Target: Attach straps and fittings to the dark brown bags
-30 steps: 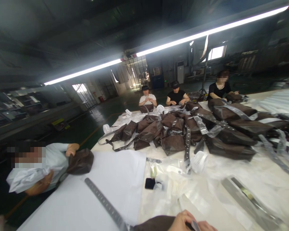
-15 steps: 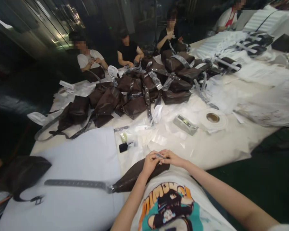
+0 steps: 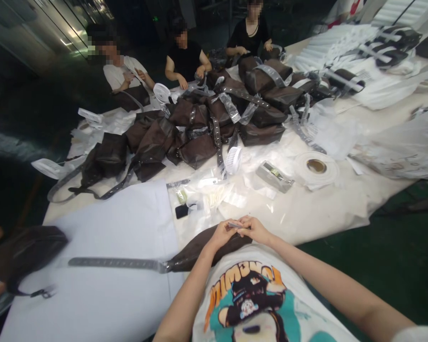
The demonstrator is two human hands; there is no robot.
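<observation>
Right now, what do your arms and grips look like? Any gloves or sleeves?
No gloves on my left grip or right grip. My left forearm and right forearm are bare too, no watch showing. A white sleeve shows on the right; the left one is out of view.

Head-worn camera looks forward and down across the table [image 3: 342,213].

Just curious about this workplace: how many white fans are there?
4: one fan beside the tape dispenser; another behind the bags; a third and fourth toward the table's left side. The bags may hide more.
</observation>
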